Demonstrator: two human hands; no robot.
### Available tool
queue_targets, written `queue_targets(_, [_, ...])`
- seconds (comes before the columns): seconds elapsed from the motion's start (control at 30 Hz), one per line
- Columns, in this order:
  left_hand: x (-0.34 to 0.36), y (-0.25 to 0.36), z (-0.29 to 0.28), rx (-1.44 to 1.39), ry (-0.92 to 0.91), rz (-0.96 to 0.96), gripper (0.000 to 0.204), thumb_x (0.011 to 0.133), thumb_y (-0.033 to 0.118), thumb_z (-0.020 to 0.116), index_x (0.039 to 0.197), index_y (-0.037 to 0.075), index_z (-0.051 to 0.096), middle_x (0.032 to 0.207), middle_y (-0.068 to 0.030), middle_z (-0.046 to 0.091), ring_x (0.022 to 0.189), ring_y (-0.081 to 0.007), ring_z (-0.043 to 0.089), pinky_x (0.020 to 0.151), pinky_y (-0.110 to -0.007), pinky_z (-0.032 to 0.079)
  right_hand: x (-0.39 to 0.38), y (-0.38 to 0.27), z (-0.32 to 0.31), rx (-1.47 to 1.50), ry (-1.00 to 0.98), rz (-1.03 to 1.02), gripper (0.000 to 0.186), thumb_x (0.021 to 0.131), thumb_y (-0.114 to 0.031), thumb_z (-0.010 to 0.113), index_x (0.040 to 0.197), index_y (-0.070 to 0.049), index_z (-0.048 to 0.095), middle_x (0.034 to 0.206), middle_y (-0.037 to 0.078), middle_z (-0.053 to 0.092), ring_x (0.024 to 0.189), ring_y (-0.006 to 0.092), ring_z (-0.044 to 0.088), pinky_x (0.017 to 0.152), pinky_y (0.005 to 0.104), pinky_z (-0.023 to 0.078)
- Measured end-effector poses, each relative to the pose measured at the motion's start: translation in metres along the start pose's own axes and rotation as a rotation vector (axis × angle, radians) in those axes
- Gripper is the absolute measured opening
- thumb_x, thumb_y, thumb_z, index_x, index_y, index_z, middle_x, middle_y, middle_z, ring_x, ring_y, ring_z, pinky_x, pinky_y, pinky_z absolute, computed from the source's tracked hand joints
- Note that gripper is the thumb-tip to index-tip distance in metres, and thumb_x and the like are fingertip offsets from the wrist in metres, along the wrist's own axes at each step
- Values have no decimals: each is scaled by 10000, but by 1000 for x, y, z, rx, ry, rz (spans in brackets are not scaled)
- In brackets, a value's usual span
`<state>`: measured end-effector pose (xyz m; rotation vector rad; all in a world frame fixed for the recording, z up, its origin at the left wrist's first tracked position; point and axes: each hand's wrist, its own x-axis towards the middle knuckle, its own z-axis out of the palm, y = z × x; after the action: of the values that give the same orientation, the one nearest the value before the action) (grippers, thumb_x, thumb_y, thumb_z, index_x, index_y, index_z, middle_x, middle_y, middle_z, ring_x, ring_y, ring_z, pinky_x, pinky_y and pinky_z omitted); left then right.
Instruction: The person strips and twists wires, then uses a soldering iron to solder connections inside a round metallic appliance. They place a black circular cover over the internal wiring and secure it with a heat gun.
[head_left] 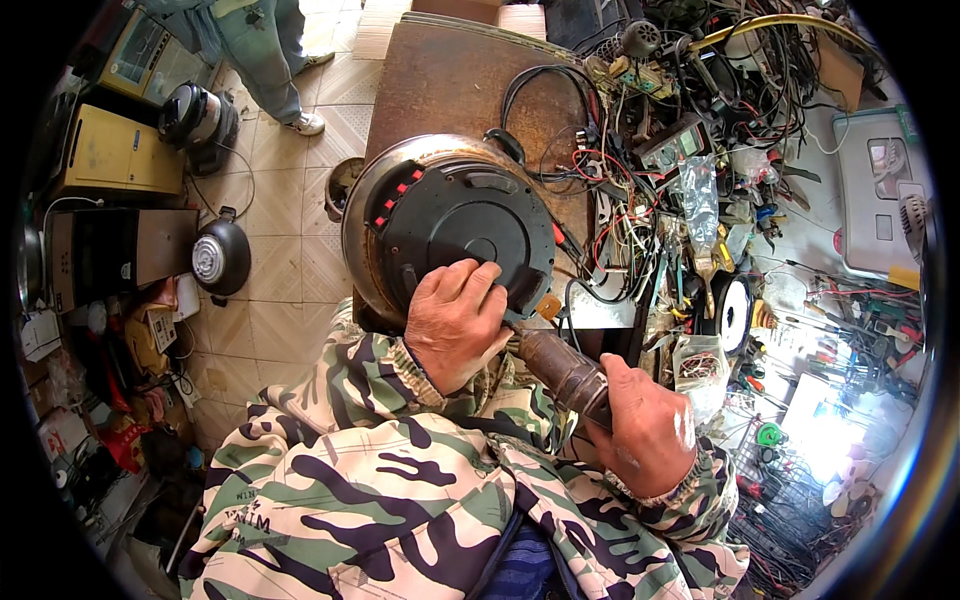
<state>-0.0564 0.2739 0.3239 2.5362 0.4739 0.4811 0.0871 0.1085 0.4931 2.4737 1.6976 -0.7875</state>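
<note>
An upturned round cooker [465,215] with a black plastic base and a worn metal shell rests near the front edge of a rusty brown table [440,85]. My left hand [455,325] grips the near rim of that base, fingers bent over it and the thumb toward the right. In my right hand [645,420] is a dirty, brown power drill [560,368], its body pointing up and left. The drill's front end reaches the cooker's near right rim, close to my left thumb; its tip is hidden there. Red pieces [398,197] show along the base's upper left edge.
Cables [545,85], a meter [685,145], a brush [706,280] and a wire spool [735,305] crowd the right side. A lidded pot [220,252] and a cooker [195,115] stand on the left floor. Another person's legs [255,55] are at the upper left.
</note>
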Motion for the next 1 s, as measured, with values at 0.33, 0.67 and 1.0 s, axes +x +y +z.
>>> queue_targets(0.33, [-3,0,2,23,18,-4,584,632,292,890,1126,52,689,1288,-108,621,1218,-315,573,1027,-469,469,5,-3,-6,-8,-13,28,678,706,-51,843,1321,25,567,986,211,691,851,386,707,719,456,566])
queue_targets(0.67, [-3,-2,2,17,24,-9,575,636,291,884,1122,52,692,1293,-106,623,1222,-315,574,1025,-466,468,7,-2,-5,-8,6,-14,666,726,-80,843,1319,47,566,978,229,706,824,387,722,713,448,581])
queue_targets(1.0, [-3,-2,4,7,25,-8,561,640,284,878,1116,48,696,1287,-109,623,1215,-314,578,1025,-463,467,12,-4,-10,12,27,-33,710,721,-68,800,1367,71,540,989,240,710,822,393,729,721,450,588])
